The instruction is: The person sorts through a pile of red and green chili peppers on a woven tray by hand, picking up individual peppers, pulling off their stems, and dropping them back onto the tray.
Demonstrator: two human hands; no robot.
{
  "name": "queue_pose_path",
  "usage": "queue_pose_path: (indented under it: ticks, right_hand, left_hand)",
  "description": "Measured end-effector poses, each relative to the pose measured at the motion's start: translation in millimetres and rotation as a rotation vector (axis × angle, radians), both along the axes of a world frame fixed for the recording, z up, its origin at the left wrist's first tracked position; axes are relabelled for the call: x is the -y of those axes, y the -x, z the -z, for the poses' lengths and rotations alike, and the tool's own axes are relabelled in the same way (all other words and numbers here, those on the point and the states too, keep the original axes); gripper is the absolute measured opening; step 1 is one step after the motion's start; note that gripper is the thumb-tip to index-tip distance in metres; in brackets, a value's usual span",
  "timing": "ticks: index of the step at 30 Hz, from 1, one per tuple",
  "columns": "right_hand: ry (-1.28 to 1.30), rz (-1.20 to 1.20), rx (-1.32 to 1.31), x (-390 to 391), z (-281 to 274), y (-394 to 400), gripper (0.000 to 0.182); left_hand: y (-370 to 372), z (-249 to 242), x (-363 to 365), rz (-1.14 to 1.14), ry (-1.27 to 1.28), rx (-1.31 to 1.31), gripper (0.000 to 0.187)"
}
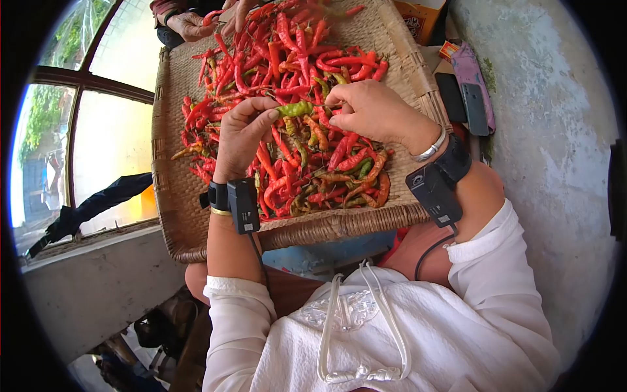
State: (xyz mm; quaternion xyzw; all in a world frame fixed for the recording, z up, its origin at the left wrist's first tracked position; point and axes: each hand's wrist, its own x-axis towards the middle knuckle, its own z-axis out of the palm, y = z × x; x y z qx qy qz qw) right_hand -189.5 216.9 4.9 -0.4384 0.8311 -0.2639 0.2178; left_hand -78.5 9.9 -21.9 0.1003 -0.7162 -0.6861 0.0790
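A light green chili pepper (296, 109) is held level above the pile, stretched between my two hands. My left hand (247, 129) pinches its left end between thumb and fingertips. At the other end, my right hand (375, 112) has thumb and forefinger closed on what looks like the thin stem. Beneath them lies a heap of red chili peppers (285, 171), with some orange and green ones mixed in, on a wide woven bamboo tray (418, 65).
Across the tray, another person's hand (189, 26) holds a red pepper. Two phones (475, 108) and a purple cloth item lie right of the tray by the wall. A folded black umbrella (91, 208) rests at the window on the left. A cardboard box (421, 19) stands at the back right.
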Motion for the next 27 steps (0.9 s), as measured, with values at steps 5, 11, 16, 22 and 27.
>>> queue_pose_path:
  ticks: [5, 11, 16, 22, 27]
  right_hand:
    - [0.2, 0.181, -0.006, -2, 4, 8, 0.021]
    - [0.175, 0.161, 0.057, 3, 10, 6, 0.021]
    - [0.134, 0.145, 0.073, 4, 8, 3, 0.021]
    - [0.25, 0.111, 0.02, 4, 12, 6, 0.018]
    - [0.205, 0.148, 0.085, 1, 4, 8, 0.019]
  left_hand:
    - [10, 4, -3, -0.516, 0.319, -0.154, 0.022]
    - [10, 18, -57, 0.549, 0.584, 0.082, 0.013]
    - [12, 32, -78, 0.657, 0.865, 0.068, 0.024]
    - [12, 37, -71, 0.657, 1.028, 0.012, 0.018]
    - [5, 13, -35, 0.56, 0.278, 0.373, 0.014]
